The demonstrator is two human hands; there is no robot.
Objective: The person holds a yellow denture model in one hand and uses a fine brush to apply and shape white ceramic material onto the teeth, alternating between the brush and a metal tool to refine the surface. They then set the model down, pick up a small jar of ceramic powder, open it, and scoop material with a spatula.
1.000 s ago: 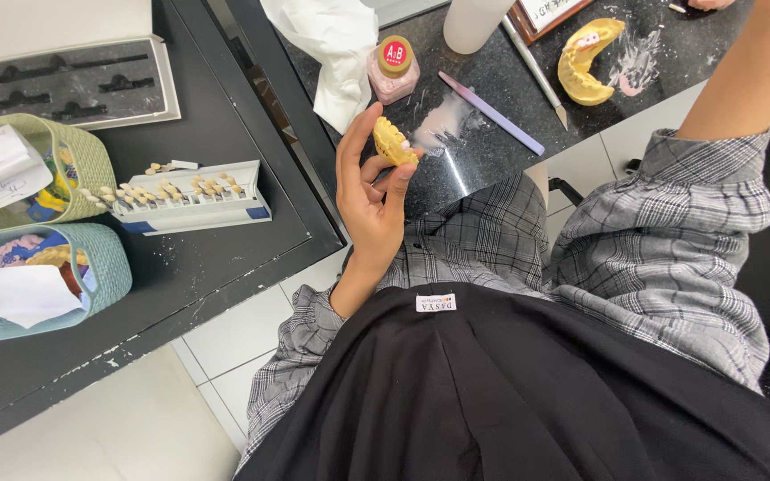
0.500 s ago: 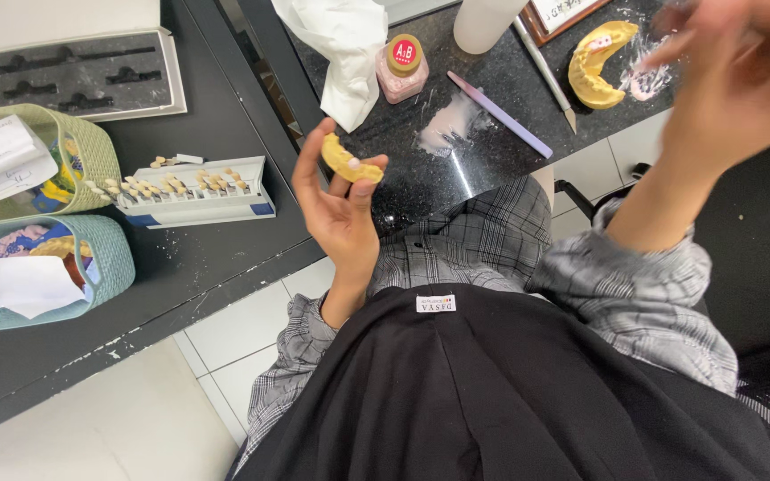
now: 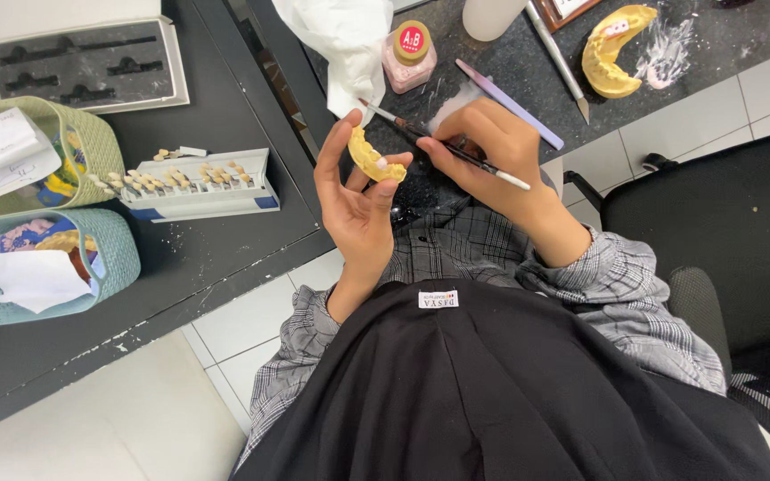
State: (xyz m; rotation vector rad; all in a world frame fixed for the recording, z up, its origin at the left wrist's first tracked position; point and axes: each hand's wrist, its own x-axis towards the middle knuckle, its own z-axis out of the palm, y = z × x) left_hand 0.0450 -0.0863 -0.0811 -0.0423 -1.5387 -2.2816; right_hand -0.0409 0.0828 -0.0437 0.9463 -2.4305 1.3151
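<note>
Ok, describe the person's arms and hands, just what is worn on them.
Both arms wear long sleeves of a grey plaid shirt with thin dark check lines. The left sleeve and right sleeve end at buttoned-looking cuffs near the wrists. The left hand and right hand are bare: no gloves, and no rings or watch that I can see. A black apron covers the lap.

Lay left of the held dental cast [image 3: 374, 158]: tooth tray [image 3: 196, 183], two baskets [image 3: 91, 142]. Stood behind it: small jar [image 3: 408, 57]. Lay far right: second cast [image 3: 612, 53].
</note>
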